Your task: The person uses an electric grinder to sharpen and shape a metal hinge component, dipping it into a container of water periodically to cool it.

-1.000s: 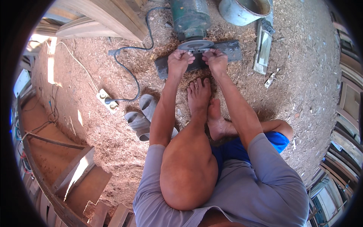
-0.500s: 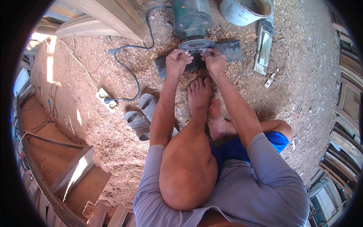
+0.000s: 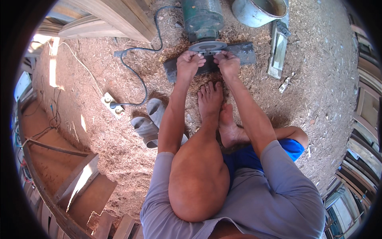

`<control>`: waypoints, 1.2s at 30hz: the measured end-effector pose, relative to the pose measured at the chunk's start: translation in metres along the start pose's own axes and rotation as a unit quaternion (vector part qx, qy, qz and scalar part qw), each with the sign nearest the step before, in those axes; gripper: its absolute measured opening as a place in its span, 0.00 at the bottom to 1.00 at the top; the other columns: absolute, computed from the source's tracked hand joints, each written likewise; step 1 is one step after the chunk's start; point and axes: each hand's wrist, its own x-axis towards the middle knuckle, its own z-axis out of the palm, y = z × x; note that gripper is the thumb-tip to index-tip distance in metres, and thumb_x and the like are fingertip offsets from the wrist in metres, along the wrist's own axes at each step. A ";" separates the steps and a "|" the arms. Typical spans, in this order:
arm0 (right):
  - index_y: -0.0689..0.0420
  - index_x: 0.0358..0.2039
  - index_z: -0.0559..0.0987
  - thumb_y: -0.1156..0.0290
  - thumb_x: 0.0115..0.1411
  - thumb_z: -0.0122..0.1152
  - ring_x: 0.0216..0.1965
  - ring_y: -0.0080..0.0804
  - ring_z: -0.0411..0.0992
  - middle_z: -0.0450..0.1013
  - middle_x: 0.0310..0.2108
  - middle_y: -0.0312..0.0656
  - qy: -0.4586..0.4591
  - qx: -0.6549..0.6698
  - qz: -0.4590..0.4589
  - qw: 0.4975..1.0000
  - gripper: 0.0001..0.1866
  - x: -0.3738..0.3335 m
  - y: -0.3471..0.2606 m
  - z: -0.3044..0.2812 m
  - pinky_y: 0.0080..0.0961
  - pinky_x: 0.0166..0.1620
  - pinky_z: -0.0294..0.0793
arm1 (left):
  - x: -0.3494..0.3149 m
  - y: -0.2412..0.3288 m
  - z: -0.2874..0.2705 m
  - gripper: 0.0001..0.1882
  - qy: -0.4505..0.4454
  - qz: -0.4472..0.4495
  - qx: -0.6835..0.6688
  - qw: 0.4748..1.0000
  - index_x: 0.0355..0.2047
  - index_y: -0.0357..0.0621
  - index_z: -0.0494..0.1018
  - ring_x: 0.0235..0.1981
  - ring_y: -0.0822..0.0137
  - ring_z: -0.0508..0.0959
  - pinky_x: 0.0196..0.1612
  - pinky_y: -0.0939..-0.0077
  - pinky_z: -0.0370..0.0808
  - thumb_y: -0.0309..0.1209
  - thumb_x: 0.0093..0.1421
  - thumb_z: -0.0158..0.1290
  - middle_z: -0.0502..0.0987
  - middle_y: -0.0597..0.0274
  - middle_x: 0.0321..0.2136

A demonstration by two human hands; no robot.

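My left hand and my right hand are closed side by side at the near edge of a grey grinding wheel. Their fingers pinch the two ends of a narrow metal piece, held crosswise against or just by the wheel; its exact kind is hard to make out. Behind the wheel is the green bench grinder that carries it. A dark board lies under the wheel and my hands. Whether the wheel spins cannot be told.
A pale metal pot and a long wooden tool are on the right. A black cable runs to a socket strip on the left. Grey sandals lie beside my bare feet on ground strewn with shavings.
Both hands have slid very slightly to the right along the wheel, still holding the narrow metal piece. Everything else looks the same.
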 end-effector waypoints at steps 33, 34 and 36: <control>0.66 0.30 0.78 0.77 0.54 0.61 0.19 0.20 0.73 0.77 0.22 0.41 -0.024 -0.045 0.004 0.999 0.05 -0.003 0.005 0.022 0.15 0.19 0.66 | -0.005 0.005 -0.020 0.05 0.029 0.001 -0.047 0.998 0.35 0.29 0.69 0.29 0.62 0.81 0.31 0.76 0.81 0.21 0.61 0.49 0.76 0.48 0.31; 0.66 0.30 0.78 0.77 0.54 0.61 0.19 0.20 0.73 0.77 0.22 0.41 -0.024 -0.045 0.004 0.999 0.05 -0.002 0.006 0.022 0.15 0.19 0.66 | -0.005 0.005 -0.020 0.06 0.029 0.000 -0.047 0.998 0.35 0.28 0.69 0.29 0.62 0.81 0.31 0.76 0.81 0.21 0.61 0.49 0.76 0.48 0.31; 0.66 0.31 0.78 0.77 0.54 0.61 0.19 0.20 0.73 0.77 0.22 0.42 -0.025 -0.052 0.009 0.998 0.05 -0.003 0.006 0.023 0.15 0.19 0.66 | -0.005 0.005 -0.021 0.06 0.030 -0.001 -0.047 0.998 0.36 0.28 0.69 0.29 0.62 0.81 0.31 0.75 0.81 0.21 0.61 0.49 0.76 0.48 0.31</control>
